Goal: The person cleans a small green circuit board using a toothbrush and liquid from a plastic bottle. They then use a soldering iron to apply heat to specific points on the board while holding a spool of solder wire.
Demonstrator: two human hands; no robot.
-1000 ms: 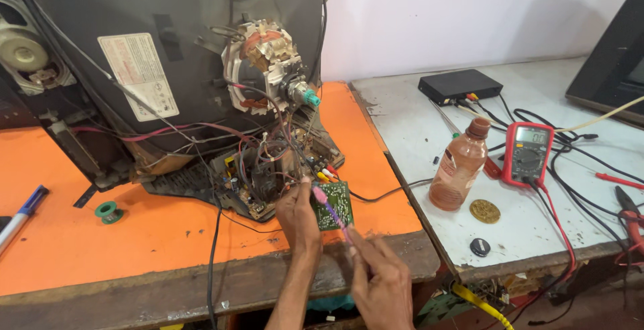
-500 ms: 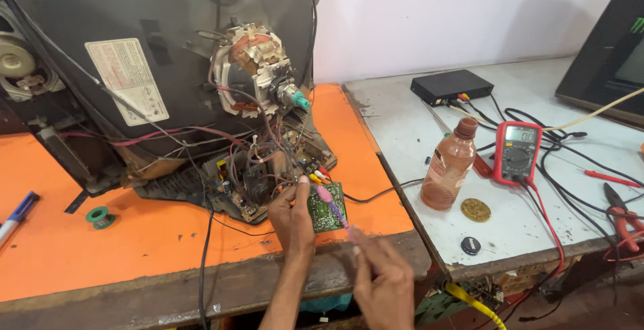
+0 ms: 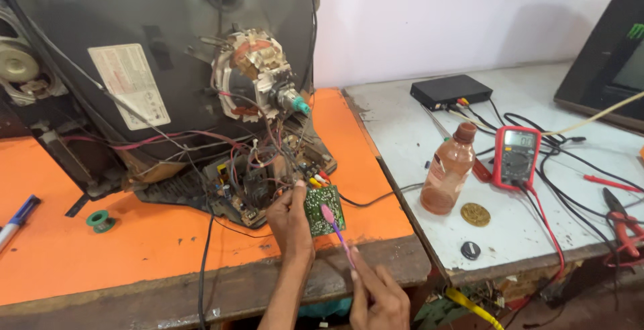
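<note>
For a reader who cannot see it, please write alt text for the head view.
A left hand holds up a small green circuit board while the right hand puts a pink toothbrush to it, on an orange table before an opened tube television. A red multimeter and bottle stand to the right.

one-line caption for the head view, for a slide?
Left hand steadies a small green circuit board while right hand holds a pink toothbrush to it.

An electronics repair workshop: opened grey tube television [image 3: 134,68] with bare yoke and tangled wiring on worn orange-topped bench [image 3: 80,263], red handheld multimeter with leads [image 3: 515,157], red-handled pliers [image 3: 627,226], small green solder spool [image 3: 100,221], black set-top box [image 3: 451,91].
</note>
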